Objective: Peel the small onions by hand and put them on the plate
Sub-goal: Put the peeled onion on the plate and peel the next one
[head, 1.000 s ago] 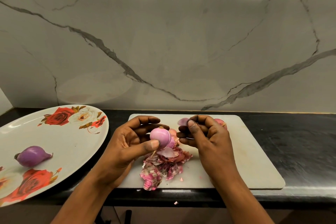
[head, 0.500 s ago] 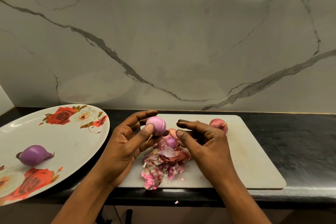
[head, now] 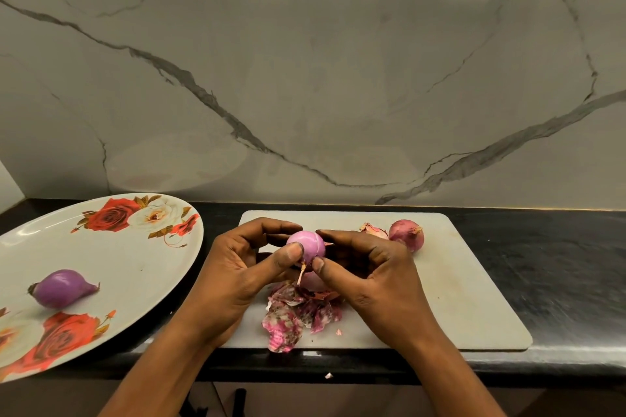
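Since half a second ago, the right hand (head: 376, 276) has risen from the peel pile to meet the left hand (head: 237, 276) at the pink onion (head: 306, 244); the onion stays over the near-left part of the cutting board.

Grip state:
- Left hand: fingers curled round the pink onion from the left, thumb pressed on its front face.
- Right hand: forefinger laid over the top of the onion, thumb at its lower end, so the onion is pinched between them. A thin strand (head: 300, 274) hangs from the lower end, just beside the right thumb.

Onion count: three plainly visible.
1. The pink onion, held in both hands above the board, skin off.
2. One unpeeled onion (head: 406, 234), on the far part of the board, with one loose skin piece (head: 374, 230) just beside it.
3. One purple onion (head: 62, 288), peeled, lying on the plate.

A pale rounded shape below the hands is mostly hidden; it cannot be identified.

Other items:
- One peel pile (head: 298, 313) on the board, under the hands.
- One white cutting board (head: 457, 281).
- One rose-patterned plate (head: 118, 264), left of the board.
- One black countertop (head: 559, 264), carrying both.
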Available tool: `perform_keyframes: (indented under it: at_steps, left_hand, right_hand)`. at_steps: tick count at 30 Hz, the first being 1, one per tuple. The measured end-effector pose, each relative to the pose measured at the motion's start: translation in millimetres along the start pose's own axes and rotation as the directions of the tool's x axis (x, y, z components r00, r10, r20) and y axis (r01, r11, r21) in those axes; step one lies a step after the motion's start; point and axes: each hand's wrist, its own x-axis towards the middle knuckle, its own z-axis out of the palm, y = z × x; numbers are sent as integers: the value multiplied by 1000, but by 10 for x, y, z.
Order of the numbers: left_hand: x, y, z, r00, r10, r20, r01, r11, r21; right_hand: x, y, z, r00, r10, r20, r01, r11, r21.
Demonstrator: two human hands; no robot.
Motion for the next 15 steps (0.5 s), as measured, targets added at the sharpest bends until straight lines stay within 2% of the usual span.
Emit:
perform_keyframes:
  at_steps: [6, 15]
  left_hand:
    - [-1, -13, -10, 1000, -21, 3, 21, 999, -43]
    - [6, -27, -23, 1000, -14, 2, 14, 1000, -21]
  right_hand:
    - [1, -32, 3, 999, -34, -40, 33, 999, -31]
    - [18, -15, 9, 1000, 0, 15, 0, 1000, 19]
